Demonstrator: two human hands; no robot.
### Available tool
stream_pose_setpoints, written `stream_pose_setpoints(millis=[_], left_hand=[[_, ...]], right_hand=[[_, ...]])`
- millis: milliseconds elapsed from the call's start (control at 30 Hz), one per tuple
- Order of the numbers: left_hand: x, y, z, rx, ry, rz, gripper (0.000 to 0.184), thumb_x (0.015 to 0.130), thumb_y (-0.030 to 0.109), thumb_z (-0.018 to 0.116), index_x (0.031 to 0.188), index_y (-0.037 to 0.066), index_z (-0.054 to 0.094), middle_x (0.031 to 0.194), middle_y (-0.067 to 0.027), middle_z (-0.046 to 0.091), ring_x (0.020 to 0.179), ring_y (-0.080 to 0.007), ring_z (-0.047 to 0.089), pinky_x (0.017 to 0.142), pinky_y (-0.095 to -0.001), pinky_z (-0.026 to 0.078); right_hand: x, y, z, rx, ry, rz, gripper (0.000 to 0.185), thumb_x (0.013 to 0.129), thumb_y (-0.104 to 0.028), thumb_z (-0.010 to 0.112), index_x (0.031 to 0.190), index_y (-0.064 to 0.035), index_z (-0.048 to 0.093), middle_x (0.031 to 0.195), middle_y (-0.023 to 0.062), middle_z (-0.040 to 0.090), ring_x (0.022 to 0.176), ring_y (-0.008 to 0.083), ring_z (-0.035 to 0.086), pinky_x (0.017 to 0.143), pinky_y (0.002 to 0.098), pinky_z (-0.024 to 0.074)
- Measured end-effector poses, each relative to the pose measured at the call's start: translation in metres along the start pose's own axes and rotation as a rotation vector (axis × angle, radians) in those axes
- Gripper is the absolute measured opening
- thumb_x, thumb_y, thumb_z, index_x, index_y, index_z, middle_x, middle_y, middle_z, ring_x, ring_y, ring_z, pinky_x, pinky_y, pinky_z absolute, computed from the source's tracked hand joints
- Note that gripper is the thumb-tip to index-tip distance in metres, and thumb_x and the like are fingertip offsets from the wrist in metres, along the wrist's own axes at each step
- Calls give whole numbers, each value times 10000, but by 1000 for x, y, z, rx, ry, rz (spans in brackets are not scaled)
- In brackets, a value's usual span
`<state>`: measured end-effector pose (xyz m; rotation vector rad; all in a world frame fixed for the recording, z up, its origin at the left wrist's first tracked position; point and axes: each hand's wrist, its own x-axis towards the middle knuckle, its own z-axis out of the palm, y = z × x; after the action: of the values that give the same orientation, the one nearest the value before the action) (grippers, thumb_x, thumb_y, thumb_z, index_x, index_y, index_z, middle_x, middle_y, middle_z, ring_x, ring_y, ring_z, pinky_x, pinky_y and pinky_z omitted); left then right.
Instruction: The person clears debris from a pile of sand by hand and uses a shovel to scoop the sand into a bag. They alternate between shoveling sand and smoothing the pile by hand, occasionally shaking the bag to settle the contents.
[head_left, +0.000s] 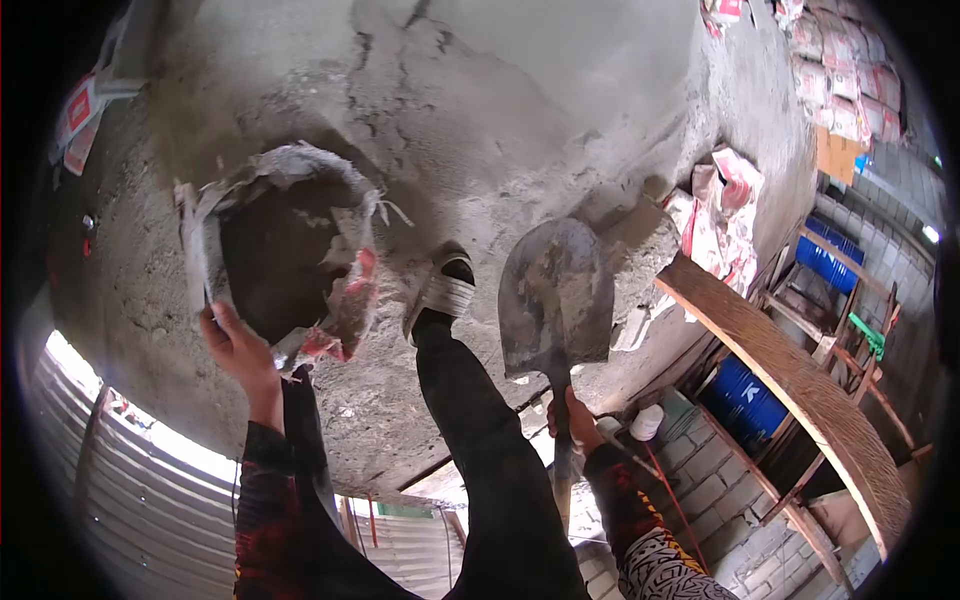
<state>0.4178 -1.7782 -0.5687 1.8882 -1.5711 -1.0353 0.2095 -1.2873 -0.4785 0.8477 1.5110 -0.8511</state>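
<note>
An open, torn white sack [202, 245] with red print stands at left, its mouth facing up. Dark grey material shows inside it. My left hand [243, 358] has its fingers closed on the sack's near-left rim. In my right hand [576, 422] is the shaft of a shovel [556, 295], gripped just below the blade. The blade points away from me over the rough grey floor, with grey residue on its face. Between sack and shovel, my foot in a striped slide sandal [448, 290] rests on the floor.
A crumpled red-and-white sack [722, 215] lies right of the shovel. A long wooden plank [790, 390] runs along the right edge, with blue drums [745, 400] and block walls below. Stacked bags [848, 70] stand far right. Corrugated sheeting [130, 480] is at lower left.
</note>
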Motion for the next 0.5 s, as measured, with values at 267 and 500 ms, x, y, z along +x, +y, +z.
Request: stream_pose_setpoints(millis=[267, 500], left_hand=[[-2, -1, 19, 127, 102, 71, 448, 1058, 372, 426, 1092, -63, 529, 971, -157, 557, 893, -241, 503, 869, -364, 416], [-9, 4, 30, 157, 78, 59, 453, 1059, 372, 428, 1084, -70, 522, 975, -142, 550, 909, -219, 488, 877, -356, 409]], right_hand=[[54, -63, -16, -33, 113, 54, 668, 963, -684, 364, 756, -87, 582, 565, 26, 525, 448, 154, 502, 450, 293, 427], [157, -304, 34, -165, 35, -189, 689, 908, -753, 402, 789, -87, 536, 531, 15, 478, 421, 166, 476, 437, 318, 414]])
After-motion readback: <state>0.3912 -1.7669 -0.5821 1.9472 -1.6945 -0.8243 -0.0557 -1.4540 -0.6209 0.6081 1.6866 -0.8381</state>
